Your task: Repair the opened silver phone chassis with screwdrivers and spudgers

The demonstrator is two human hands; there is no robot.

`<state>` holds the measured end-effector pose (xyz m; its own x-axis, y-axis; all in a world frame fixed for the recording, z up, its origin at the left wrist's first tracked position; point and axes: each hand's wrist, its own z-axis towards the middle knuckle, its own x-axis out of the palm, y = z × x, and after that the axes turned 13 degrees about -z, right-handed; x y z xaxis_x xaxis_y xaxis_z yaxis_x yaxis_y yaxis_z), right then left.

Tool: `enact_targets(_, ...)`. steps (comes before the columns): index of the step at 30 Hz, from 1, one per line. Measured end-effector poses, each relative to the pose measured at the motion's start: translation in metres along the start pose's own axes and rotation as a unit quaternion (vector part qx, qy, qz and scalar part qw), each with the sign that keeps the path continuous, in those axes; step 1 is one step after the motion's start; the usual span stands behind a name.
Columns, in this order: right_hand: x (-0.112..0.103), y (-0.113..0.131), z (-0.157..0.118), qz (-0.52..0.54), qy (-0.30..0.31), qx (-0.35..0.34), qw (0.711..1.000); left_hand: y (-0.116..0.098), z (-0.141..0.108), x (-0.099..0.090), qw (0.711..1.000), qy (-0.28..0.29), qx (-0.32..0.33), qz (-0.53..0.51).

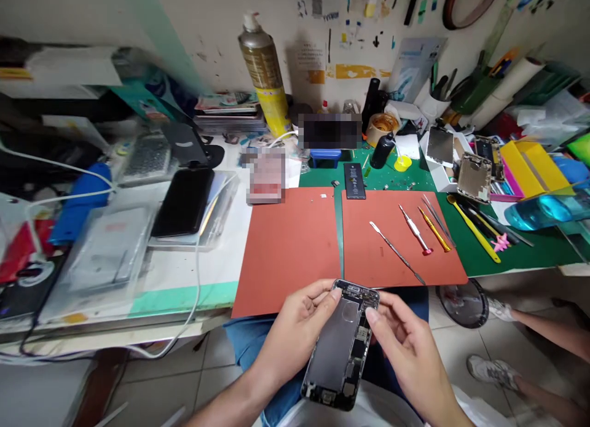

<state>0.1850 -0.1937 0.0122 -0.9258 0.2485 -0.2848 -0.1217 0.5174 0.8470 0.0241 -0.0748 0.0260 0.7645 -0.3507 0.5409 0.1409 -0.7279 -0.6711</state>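
Note:
My left hand [295, 335] grips the top left corner of an opened smartphone [338, 347], which has no screen and shows its dark inner housing and circuit board. My right hand [405, 353] is at the phone's right edge, with its fingertips against or just beside it. Beyond the phone lie two terracotta silicone mats [286, 249]. On the right mat are a metal spudger [396, 252] and several tweezers and picks. A loose black phone battery [353, 181] lies on the green mat [391, 178].
A gold phone back housing [473, 177] and other phone parts lie at the right of the bench. A tall spray can [265, 74] stands at the back. A black phone [183, 201] lies on plastic sleeves at the left. Another person's legs [544, 359] are at the lower right.

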Motion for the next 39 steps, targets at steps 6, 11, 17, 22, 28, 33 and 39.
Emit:
enact_targets(6,0.002,0.007,0.018,-0.030,-0.064,-0.093,0.993,0.013,0.002,0.013,1.000,0.008,-0.002,0.015)
enact_targets(11,0.006,0.005,0.020,-0.009,-0.065,-0.096,0.993,0.020,0.003,0.015,0.999,-0.004,0.001,0.034)
enact_targets(17,0.006,0.006,0.017,-0.007,-0.070,-0.083,0.994,0.020,0.005,0.015,0.998,-0.004,0.004,0.056)
enact_targets(22,0.005,0.009,0.016,-0.011,-0.074,-0.077,0.994,0.021,0.006,0.018,0.998,0.001,0.011,0.058)
enact_targets(28,0.005,0.006,0.016,-0.013,-0.075,-0.070,0.995,0.024,0.008,0.018,0.999,-0.005,0.001,0.052)
enact_targets(33,0.002,0.006,0.016,-0.003,-0.060,-0.064,0.996,0.024,0.009,0.018,0.999,-0.004,0.000,0.049)
enact_targets(39,0.000,0.008,0.017,0.004,-0.065,-0.054,0.996,0.026,0.010,0.016,0.999,-0.012,-0.015,0.047)
